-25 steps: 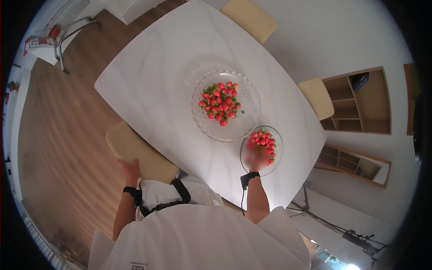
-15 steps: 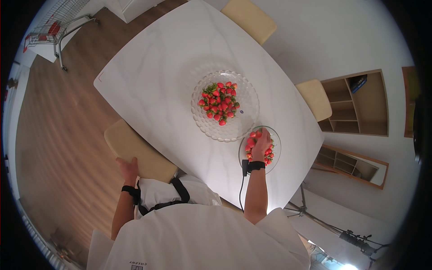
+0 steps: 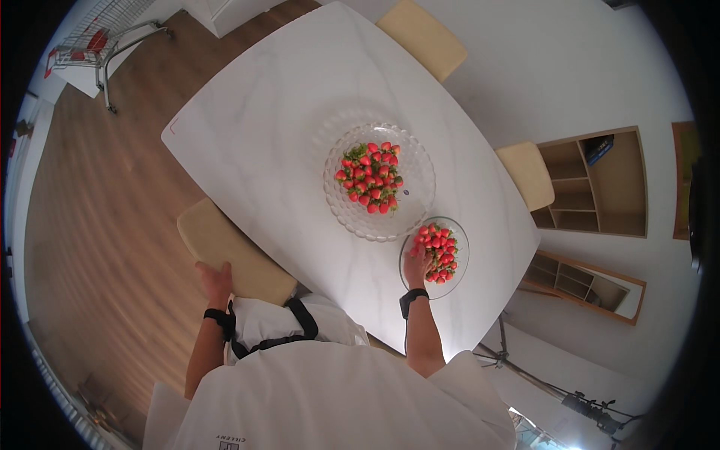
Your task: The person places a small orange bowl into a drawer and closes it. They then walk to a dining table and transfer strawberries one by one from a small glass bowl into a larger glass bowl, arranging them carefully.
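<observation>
My right hand point(image 3: 415, 268) is at the left side of a smaller clear glass bowl point(image 3: 463, 268), its fingers curled in among the strawberries point(image 3: 442, 255). A red strawberry point(image 3: 414, 253) shows at my fingertips, partly covered by them. Up and to the left stands a larger clear bowl point(image 3: 339, 214) with a bumpy, scalloped rim. Red strawberries point(image 3: 367, 180) with green leaves are heaped in its middle. Away from both bowls, my left hand point(image 3: 215, 283) rests at the edge of a beige chair seat point(image 3: 238, 255), thumb and fingers apart, holding nothing.
Both bowls stand on a white marbled table point(image 3: 262, 135). Beige chairs point(image 3: 424, 37) border its far right side. A wooden shelf point(image 3: 589, 180) and a framed mirror point(image 3: 589, 285) are at the right wall. On the wooden floor at far left is a shopping cart point(image 3: 94, 49).
My right hand has shifted from over the middle of the smaller bowl to its left side, uncovering more strawberries. My left hand stays by the chair. The whole view has moved slightly.
</observation>
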Tool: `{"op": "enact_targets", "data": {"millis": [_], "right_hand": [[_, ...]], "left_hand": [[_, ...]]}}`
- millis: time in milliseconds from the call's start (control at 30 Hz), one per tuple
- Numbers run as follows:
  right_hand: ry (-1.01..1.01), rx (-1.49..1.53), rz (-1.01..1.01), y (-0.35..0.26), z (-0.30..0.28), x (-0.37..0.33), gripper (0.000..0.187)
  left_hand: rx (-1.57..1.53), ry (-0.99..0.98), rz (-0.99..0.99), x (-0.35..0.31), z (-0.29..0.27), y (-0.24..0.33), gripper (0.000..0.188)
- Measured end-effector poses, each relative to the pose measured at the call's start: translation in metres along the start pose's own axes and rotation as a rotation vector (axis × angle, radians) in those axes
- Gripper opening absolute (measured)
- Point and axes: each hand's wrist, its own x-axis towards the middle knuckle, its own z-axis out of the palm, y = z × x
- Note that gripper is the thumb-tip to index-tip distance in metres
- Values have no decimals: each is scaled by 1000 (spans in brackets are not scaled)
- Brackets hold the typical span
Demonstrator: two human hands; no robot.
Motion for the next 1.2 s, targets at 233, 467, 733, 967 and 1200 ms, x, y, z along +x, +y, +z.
{"op": "enact_targets", "data": {"millis": [233,467,733,967,1200], "right_hand": [[-14,93,-138,29,16,-12,42],[-152,277,-53,51,23,11,33],[-209,904,434,28,-22,34,20],[48,1014,223,-27,-76,73,33],[-440,1395,176,-113,-118,59,46]], "left_hand": [[-13,-29,-1,3,2,-8,76],[56,-17,0,6,7,-23,79],[15,2,-11,-1,-6,5,56],[4,-4,-7,-1,-5,5,55],[-18,4,-58,-2,-7,12,55]]}}
